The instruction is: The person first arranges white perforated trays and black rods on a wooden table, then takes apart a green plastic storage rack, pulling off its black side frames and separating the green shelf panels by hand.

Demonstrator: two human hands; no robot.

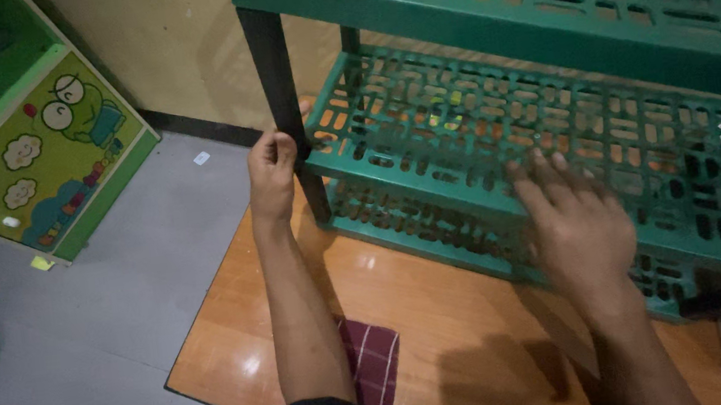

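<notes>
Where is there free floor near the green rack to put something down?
The grey floor between the cartoon cabinet and the wooden mat is bare. The mat is free left of the left hand and between the arms. It is crowded at the rack, where the right hand rests, and by the red cloth.

Dim room — yellow wall (153, 45), grey floor (96, 341), wood-look mat (448, 337), a green cartoon-painted cabinet (39, 158).

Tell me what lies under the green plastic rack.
Under the green plastic rack lies an orange wood-pattern mat on grey floor. Shelves and the right hand cover most of it. The left hand grips a black post.
</notes>
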